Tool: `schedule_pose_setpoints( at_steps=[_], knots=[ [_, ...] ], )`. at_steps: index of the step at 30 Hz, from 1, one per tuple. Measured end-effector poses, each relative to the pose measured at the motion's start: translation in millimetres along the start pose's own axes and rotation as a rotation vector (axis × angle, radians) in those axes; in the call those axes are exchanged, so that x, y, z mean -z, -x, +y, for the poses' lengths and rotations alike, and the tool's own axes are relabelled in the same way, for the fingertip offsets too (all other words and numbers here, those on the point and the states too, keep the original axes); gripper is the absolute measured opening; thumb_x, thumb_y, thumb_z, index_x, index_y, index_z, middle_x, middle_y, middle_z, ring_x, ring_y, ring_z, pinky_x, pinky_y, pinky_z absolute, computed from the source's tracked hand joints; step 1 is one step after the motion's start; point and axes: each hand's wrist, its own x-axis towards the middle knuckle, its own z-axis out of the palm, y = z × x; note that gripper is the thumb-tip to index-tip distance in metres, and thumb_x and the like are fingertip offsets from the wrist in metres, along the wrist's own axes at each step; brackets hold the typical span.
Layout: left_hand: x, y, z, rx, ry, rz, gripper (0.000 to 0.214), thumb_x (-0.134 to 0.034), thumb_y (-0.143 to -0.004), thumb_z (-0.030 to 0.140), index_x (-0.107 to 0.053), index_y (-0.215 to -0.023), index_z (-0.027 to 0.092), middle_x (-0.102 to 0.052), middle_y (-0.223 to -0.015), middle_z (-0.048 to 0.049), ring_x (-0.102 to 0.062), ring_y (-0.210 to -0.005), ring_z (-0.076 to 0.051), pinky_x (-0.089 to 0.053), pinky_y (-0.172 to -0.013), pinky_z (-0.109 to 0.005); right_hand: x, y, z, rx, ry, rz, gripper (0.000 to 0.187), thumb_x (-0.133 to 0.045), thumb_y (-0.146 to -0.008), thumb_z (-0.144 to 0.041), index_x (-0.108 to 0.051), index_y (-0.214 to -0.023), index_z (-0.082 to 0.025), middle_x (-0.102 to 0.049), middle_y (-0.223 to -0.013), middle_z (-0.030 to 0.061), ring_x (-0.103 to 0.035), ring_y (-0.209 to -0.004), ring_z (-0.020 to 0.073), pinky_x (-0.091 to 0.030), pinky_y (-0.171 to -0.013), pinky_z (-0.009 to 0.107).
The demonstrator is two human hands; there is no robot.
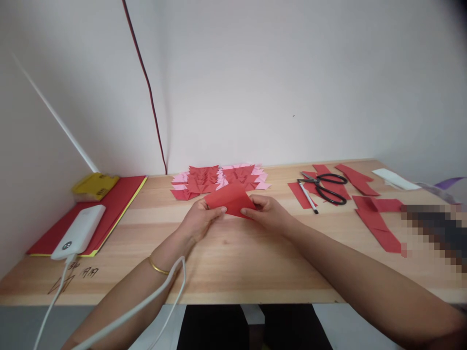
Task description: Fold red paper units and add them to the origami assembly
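Note:
Both of my hands hold one folded red paper sheet point(230, 198) just above the wooden table point(233, 257). My left hand point(200, 218) pinches its left edge, thumb on top. My right hand point(267, 212) pinches its right edge. A gold bangle circles my left wrist. Just behind the sheet lies a pile of folded red and pink paper pieces point(219, 179).
Black scissors point(328, 187) and a pen point(308, 197) lie on red paper strips point(375, 221) at the right. A stack of red sheets point(109, 209) with a white power bank point(79, 232) and a yellow packet point(95, 185) sits at the left. White cables hang over the front edge.

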Motion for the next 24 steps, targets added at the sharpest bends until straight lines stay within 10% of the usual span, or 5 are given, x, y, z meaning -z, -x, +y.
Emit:
schedule_pose_setpoints(
  at_steps=[9, 18, 24],
  knots=[
    [-5.3, 0.9, -3.3, -0.051, -0.035, -0.02, 0.03, -0.074, -0.065, 0.025, -0.068, -0.092, 0.014, -0.071, -0.091, -0.0068, -0.064, -0.081, -0.019, -0.049, -0.08, -0.034, -0.3, 1.9, -1.1, 0.037, 0.137, 0.151, 0.025, -0.054, -0.083, -0.042, -0.061, -0.086, -0.019, -0.064, -0.086, 0.0031, -0.057, -0.076, 0.0154, -0.046, -0.068, 0.027],
    [7.7, 15.4, 17.1, -0.803, -0.98, 0.141, 0.01, -0.057, -0.079, 0.025, -0.066, -0.081, 0.02, -0.064, -0.084, -0.0057, -0.057, -0.08, -0.016, -0.046, -0.073, -0.031, 9.0, 4.9, -10.9, 0.41, 0.479, 0.269, 0.006, -0.051, -0.08, -0.019, -0.055, -0.078, -0.021, -0.058, -0.082, 0.0045, -0.053, -0.077, 0.0156, -0.044, -0.071, 0.029],
    [10.8, 5.6, 10.3, -0.897, -1.285, -0.197, 0.007, -0.055, -0.076, 0.012, -0.06, -0.077, 0.017, -0.063, -0.085, -0.0061, -0.053, -0.082, -0.016, -0.043, -0.073, -0.03, 15.8, -2.7, 9.0, 0.541, 0.662, 0.013, 0.016, -0.051, -0.07, -0.004, -0.054, -0.075, -0.019, -0.059, -0.077, 0.0039, -0.053, -0.074, 0.0157, -0.04, -0.069, 0.028]
  ],
)
